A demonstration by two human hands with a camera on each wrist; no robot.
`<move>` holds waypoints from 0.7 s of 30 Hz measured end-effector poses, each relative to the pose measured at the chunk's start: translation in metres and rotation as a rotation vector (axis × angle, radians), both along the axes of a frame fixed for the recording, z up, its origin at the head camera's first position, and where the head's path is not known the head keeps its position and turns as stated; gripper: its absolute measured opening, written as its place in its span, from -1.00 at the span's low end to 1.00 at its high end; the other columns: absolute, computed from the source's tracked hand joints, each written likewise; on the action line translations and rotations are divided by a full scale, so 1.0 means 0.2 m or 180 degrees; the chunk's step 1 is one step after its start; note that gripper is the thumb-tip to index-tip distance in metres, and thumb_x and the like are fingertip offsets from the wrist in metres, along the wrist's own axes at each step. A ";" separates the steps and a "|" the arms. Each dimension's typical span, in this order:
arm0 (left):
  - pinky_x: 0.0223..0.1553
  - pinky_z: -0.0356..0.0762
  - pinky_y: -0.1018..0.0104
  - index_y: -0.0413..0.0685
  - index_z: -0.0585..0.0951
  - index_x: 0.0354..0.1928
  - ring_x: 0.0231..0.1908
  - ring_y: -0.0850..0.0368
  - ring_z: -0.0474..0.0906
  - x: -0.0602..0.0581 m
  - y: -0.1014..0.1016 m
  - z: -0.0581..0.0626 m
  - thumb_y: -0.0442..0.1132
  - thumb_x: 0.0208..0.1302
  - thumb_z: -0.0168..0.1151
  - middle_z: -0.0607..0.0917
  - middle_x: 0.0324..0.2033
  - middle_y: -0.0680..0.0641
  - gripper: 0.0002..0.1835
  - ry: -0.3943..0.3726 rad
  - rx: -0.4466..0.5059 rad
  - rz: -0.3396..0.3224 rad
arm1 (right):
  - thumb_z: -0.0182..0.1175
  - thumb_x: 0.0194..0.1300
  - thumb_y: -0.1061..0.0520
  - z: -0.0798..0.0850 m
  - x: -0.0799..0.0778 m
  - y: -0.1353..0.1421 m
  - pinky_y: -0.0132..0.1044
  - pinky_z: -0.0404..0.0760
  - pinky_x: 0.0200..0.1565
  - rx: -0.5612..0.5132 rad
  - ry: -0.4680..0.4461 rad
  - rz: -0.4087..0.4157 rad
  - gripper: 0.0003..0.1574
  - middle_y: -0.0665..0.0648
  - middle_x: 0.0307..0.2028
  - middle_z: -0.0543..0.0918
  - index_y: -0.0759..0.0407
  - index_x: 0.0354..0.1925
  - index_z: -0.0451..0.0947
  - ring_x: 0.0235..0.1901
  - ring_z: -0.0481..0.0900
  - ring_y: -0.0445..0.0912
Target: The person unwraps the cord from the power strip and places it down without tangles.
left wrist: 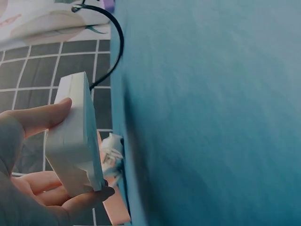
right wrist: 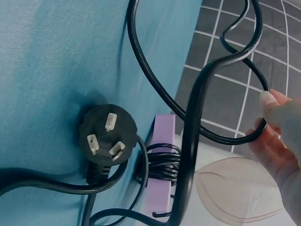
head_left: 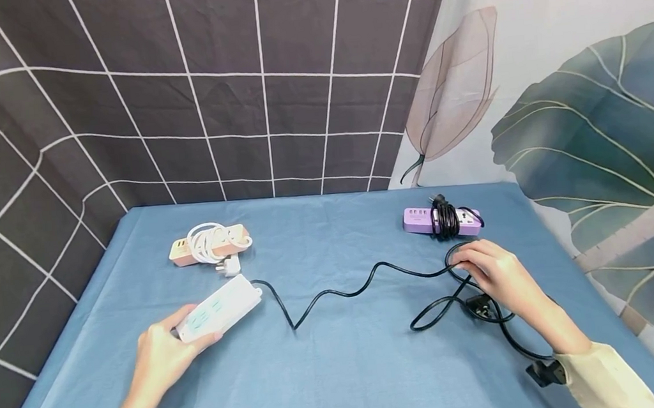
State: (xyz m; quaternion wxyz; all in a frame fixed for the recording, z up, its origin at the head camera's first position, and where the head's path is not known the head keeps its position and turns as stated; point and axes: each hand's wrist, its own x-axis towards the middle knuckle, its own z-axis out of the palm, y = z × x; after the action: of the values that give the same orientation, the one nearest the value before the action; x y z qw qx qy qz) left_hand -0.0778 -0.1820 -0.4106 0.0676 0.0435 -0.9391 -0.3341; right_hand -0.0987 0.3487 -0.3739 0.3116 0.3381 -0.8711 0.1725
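My left hand (head_left: 163,354) grips a white power strip (head_left: 220,307), thumb on one long side and fingers on the other. In the left wrist view the strip (left wrist: 70,136) stands tilted between thumb and fingers, its black cord (left wrist: 120,42) leaving the far end. That cord (head_left: 334,291) runs in waves across the cloth to my right hand (head_left: 496,274), which pinches it between thumb and fingertips. Loose loops of cord lie below the right hand. Among them is a black three-pin plug (right wrist: 108,134), prongs showing in the right wrist view.
At the back left lies a pink power strip (head_left: 182,252) with a white cord (head_left: 206,242) wound on it. A purple power strip (head_left: 418,220) wrapped in black cord sits at the back right. Blue cloth (head_left: 340,369) covers the table; dark checked fabric (head_left: 296,104) hangs behind.
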 end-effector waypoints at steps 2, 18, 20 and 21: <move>-0.26 0.45 0.06 -0.16 0.63 0.06 -0.18 -0.22 0.62 0.01 -0.03 -0.02 0.07 -0.27 0.59 0.71 -0.11 -0.30 -0.23 0.0055 -0.0087 -0.0042 | -0.08 0.45 -0.09 -0.01 0.00 0.01 -0.60 0.39 -0.09 -0.0057 -0.0005 0.0041 -0.50 0.05 -0.31 0.66 0.17 -0.31 0.66 -0.25 0.54 -0.13; -0.20 0.40 -0.18 -0.34 0.56 0.09 -0.10 -0.42 0.54 0.05 -0.20 -0.06 -0.01 -0.26 0.56 0.60 -0.02 -0.48 -0.18 -0.0244 -0.0780 -0.0435 | 0.41 -0.20 0.52 -0.03 -0.12 -0.15 -0.59 0.41 -0.09 -0.0129 -0.0301 0.0298 -0.53 0.02 -0.27 0.64 0.13 -0.29 0.65 -0.20 0.53 -0.16; -0.20 0.41 -0.21 -0.36 0.56 0.08 -0.09 -0.44 0.54 0.04 -0.22 -0.06 -0.04 -0.28 0.57 0.60 -0.04 -0.48 -0.18 -0.0225 -0.0810 -0.0462 | 0.41 -0.18 0.50 -0.03 -0.14 -0.17 -0.57 0.42 -0.09 -0.0071 -0.0365 0.0358 -0.56 0.02 -0.27 0.64 0.12 -0.30 0.64 -0.20 0.53 -0.16; -0.19 0.42 -0.22 -0.36 0.56 0.08 -0.08 -0.45 0.53 0.04 -0.22 -0.06 -0.05 -0.28 0.57 0.60 -0.04 -0.49 -0.18 -0.0225 -0.0825 -0.0477 | 0.41 -0.16 0.48 -0.04 -0.15 -0.19 -0.57 0.42 -0.09 -0.0038 -0.0390 0.0395 -0.58 0.02 -0.28 0.63 0.13 -0.30 0.64 -0.20 0.52 -0.16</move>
State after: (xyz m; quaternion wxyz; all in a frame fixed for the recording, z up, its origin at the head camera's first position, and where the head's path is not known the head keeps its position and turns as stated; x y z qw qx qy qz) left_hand -0.0695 -0.2267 -0.4227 0.0145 -0.0241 -0.9768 -0.2125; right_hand -0.1289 0.3113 -0.3810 0.2485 0.3784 -0.8648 0.2171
